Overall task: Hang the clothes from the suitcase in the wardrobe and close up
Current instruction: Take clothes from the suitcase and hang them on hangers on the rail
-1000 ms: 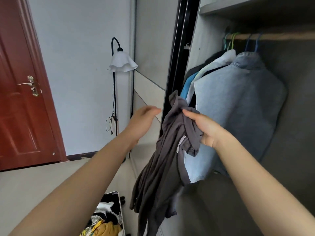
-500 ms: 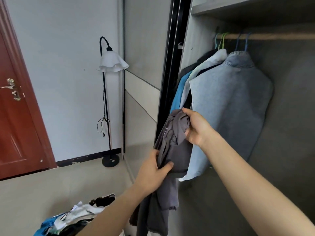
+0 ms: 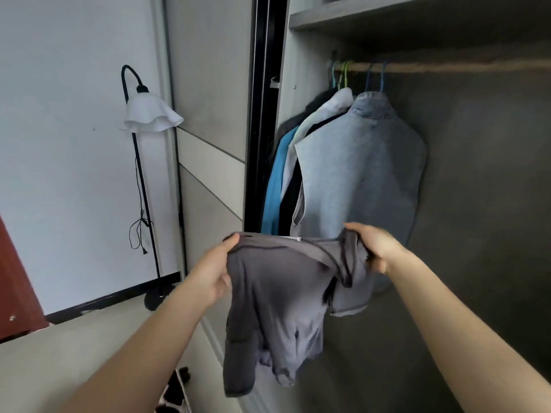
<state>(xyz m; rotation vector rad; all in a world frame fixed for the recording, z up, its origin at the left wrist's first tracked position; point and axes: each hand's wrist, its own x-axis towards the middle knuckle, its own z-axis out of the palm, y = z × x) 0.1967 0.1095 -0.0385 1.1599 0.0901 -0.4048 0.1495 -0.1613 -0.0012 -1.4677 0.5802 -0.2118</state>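
A: Where is the grey top [image 3: 277,299]?

B: Up in the air in front of the open wardrobe [image 3: 301,84], stretched between the person's two hands. Its upper edge runs almost level from one hand to the other, and the rest hangs down in loose folds.

A: How do the hands hold it?

B: The left hand [image 3: 213,271] grips the left end of that edge, with the thumb on the near side and the fingers curled behind the cloth. The right hand [image 3: 374,248] has its fingers closed round a bunched part at the right end.

A: What is inside the wardrobe?

B: A wooden rail [image 3: 447,67] runs under the shelf, and several garments hang at its left end. The nearest is a pale denim jacket [image 3: 363,180] on a blue hanger [image 3: 381,76]. To its left hang a white garment [image 3: 334,107] and a bright blue one [image 3: 275,186], with dark clothes behind them. The top is held in front of the jacket's lower part; whether the two touch cannot be told.

A: And around it?

B: The sliding door [image 3: 208,84] stands pushed to the left. Further left a black floor lamp [image 3: 152,114] with a white shade stands against the far wall, and a red-brown door [image 3: 15,278] shows at the left edge. At the bottom edge, near the left forearm, a strip of the suitcase [image 3: 176,394] shows with dark things in it.
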